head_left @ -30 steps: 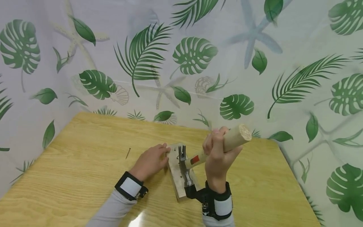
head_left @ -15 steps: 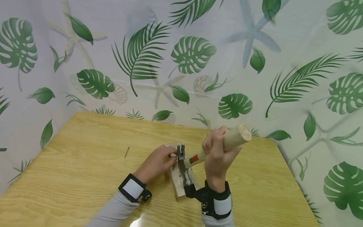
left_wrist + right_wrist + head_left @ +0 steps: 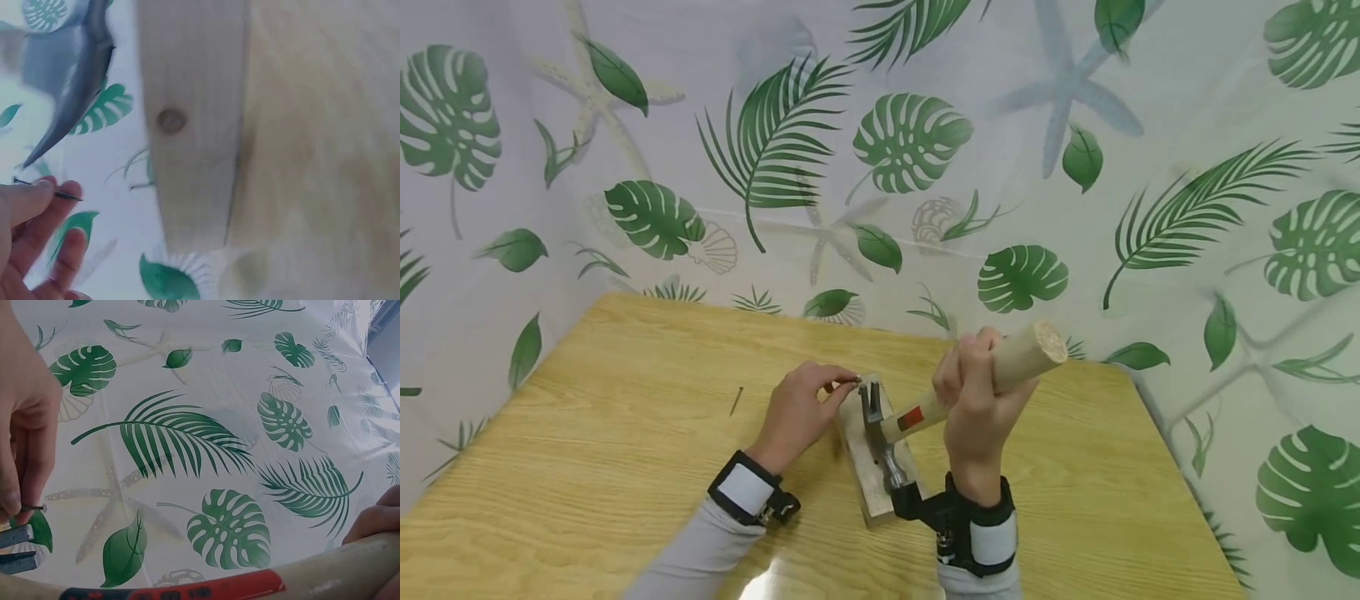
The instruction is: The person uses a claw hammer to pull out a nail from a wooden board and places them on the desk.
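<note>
From the head view, I see the left hand (image 3: 797, 411) with thumb and fingertips closed in a fine pinch on a nail (image 3: 857, 381). Just right of that pinch, and running back toward the person, lies the board (image 3: 874, 505) on the table (image 3: 655, 450). Over the board, between the two hands, hangs the hammer (image 3: 880, 442), its claw (image 3: 872, 413) just beside the pinched nail. The right hand (image 3: 981, 400) has its fingers wrapped around the handle, whose thick end pokes out beyond the fist. A loose nail (image 3: 736, 401) lies on the table to the left of the left hand, apart from it. Black straps (image 3: 987, 537) ring both wrists, and a leafy sheet (image 3: 917, 208) hangs beyond the hands.

In the left wrist view, the nail sits between thumb and fingertips, its head and its point both showing past them; the lower fingers are loosely bent. The claw tip is just above the pinch, and the board, with a dark round spot (image 3: 172, 120), is right of it.

In the right wrist view, part of the right hand shows at the edge, on the handle; left of that grip, the handle wears a red and black label (image 3: 250, 585). Far left, the pinched nail is just above the claw.
</note>
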A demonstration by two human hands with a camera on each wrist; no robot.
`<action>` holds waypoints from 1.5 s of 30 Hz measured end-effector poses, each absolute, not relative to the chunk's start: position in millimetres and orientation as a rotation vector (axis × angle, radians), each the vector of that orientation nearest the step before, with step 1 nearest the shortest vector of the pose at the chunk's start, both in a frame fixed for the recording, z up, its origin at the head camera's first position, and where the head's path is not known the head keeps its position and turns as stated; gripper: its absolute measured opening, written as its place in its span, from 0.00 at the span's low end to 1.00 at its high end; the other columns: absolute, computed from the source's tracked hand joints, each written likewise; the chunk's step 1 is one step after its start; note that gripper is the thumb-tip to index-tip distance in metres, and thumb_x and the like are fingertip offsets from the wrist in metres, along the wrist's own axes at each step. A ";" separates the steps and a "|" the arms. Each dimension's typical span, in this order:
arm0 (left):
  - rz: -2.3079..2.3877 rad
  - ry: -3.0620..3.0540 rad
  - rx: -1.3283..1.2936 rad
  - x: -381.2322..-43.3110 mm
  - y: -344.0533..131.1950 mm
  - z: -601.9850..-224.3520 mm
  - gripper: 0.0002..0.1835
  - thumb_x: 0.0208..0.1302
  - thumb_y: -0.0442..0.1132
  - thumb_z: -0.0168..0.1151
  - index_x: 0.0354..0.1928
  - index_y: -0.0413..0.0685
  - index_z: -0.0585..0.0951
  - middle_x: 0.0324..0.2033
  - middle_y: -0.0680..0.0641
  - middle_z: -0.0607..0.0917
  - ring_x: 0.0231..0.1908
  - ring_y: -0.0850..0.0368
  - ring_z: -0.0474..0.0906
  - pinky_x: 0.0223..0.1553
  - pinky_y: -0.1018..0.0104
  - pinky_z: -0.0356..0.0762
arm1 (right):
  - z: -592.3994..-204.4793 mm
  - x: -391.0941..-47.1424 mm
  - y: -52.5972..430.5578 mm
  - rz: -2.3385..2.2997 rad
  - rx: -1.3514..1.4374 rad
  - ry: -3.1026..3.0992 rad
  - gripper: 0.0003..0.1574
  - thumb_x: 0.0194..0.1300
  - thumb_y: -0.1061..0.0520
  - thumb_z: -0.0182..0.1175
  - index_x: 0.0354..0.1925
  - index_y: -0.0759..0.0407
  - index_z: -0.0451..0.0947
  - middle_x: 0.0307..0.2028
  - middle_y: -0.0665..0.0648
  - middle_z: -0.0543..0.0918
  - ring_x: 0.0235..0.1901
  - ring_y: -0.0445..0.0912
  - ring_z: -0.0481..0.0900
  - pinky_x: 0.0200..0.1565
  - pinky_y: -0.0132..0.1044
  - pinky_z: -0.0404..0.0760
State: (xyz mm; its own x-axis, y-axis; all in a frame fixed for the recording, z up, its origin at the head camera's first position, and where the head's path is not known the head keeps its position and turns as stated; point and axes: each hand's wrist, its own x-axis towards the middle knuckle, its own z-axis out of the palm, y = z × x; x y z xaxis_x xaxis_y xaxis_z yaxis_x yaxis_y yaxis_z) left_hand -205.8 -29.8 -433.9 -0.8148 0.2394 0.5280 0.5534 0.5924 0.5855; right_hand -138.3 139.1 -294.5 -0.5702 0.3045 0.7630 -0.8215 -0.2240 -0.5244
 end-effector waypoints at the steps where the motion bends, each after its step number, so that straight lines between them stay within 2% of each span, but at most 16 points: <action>1: -1.106 -2.430 -0.607 -207.1 -32.7 -432.3 0.07 0.67 0.40 0.69 0.45 0.54 0.90 0.35 0.55 0.89 0.32 0.59 0.78 0.30 0.67 0.73 | -294.7 -139.0 139.6 1.879 0.662 -1.263 0.24 0.68 0.68 0.49 0.16 0.62 0.54 0.09 0.50 0.56 0.07 0.39 0.52 0.10 0.33 0.51; 6: -1.187 -2.497 -0.463 -215.1 -56.8 -424.6 0.06 0.67 0.43 0.70 0.43 0.54 0.90 0.32 0.54 0.89 0.30 0.60 0.79 0.30 0.65 0.74 | -296.3 -139.8 141.3 1.880 0.622 -1.274 0.23 0.67 0.67 0.49 0.17 0.63 0.55 0.10 0.50 0.57 0.08 0.40 0.53 0.10 0.33 0.52; 13: -1.147 -2.683 -0.249 -228.0 -103.4 -419.6 0.08 0.64 0.42 0.72 0.40 0.46 0.90 0.31 0.47 0.89 0.30 0.53 0.83 0.30 0.61 0.78 | -295.6 -140.1 143.9 1.852 0.610 -1.288 0.23 0.67 0.66 0.50 0.16 0.63 0.55 0.10 0.50 0.58 0.08 0.40 0.54 0.11 0.33 0.53; 19: -0.977 -2.921 -0.062 -233.0 -137.7 -424.4 0.07 0.63 0.39 0.71 0.34 0.43 0.90 0.31 0.43 0.89 0.24 0.52 0.82 0.22 0.60 0.76 | -295.0 -138.8 145.1 1.826 0.610 -1.293 0.23 0.67 0.66 0.50 0.17 0.64 0.56 0.10 0.50 0.58 0.08 0.40 0.54 0.11 0.33 0.53; 23: -0.863 -2.989 0.065 -233.0 -150.7 -426.3 0.10 0.61 0.40 0.71 0.24 0.45 0.89 0.24 0.45 0.87 0.21 0.51 0.79 0.20 0.58 0.73 | -294.9 -138.2 145.6 1.826 0.608 -1.291 0.23 0.67 0.66 0.50 0.17 0.63 0.56 0.10 0.50 0.58 0.08 0.40 0.54 0.11 0.33 0.53; 26: -0.817 -3.035 0.119 -232.9 -154.8 -427.0 0.17 0.60 0.40 0.70 0.14 0.47 0.84 0.15 0.49 0.80 0.18 0.52 0.75 0.20 0.59 0.70 | -294.8 -138.1 145.7 1.826 0.594 -1.291 0.23 0.67 0.66 0.50 0.16 0.63 0.56 0.10 0.50 0.57 0.08 0.39 0.53 0.11 0.33 0.52; 28: -0.808 -3.052 0.133 -232.9 -155.4 -426.8 0.19 0.60 0.40 0.70 0.11 0.47 0.81 0.13 0.50 0.76 0.18 0.51 0.73 0.20 0.58 0.69 | -294.6 -138.2 145.6 1.824 0.586 -1.291 0.23 0.67 0.66 0.50 0.17 0.63 0.56 0.10 0.50 0.57 0.08 0.39 0.53 0.11 0.33 0.53; 37: -0.752 -3.057 0.169 -233.2 -153.4 -432.9 0.20 0.59 0.42 0.72 0.11 0.49 0.80 0.16 0.48 0.78 0.21 0.48 0.77 0.22 0.55 0.71 | -295.3 -140.2 143.3 1.829 0.576 -1.296 0.23 0.67 0.66 0.51 0.17 0.64 0.56 0.10 0.50 0.59 0.08 0.40 0.54 0.12 0.33 0.54; 45: -0.731 -3.060 0.162 -230.6 -154.4 -435.6 0.19 0.58 0.45 0.75 0.13 0.48 0.82 0.13 0.51 0.77 0.18 0.52 0.74 0.17 0.61 0.67 | -296.6 -142.0 139.5 1.850 0.572 -1.315 0.22 0.67 0.65 0.51 0.17 0.64 0.57 0.10 0.50 0.59 0.09 0.40 0.55 0.12 0.33 0.54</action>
State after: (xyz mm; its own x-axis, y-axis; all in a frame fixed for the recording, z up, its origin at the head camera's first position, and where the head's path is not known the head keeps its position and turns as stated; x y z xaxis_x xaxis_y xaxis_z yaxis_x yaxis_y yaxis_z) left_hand -230.6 -154.4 -435.6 -0.9947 -0.0980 -0.0326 -0.1021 0.8870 0.4503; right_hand -142.0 139.5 -296.6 -0.5950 0.3343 0.7309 -0.8002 -0.1611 -0.5777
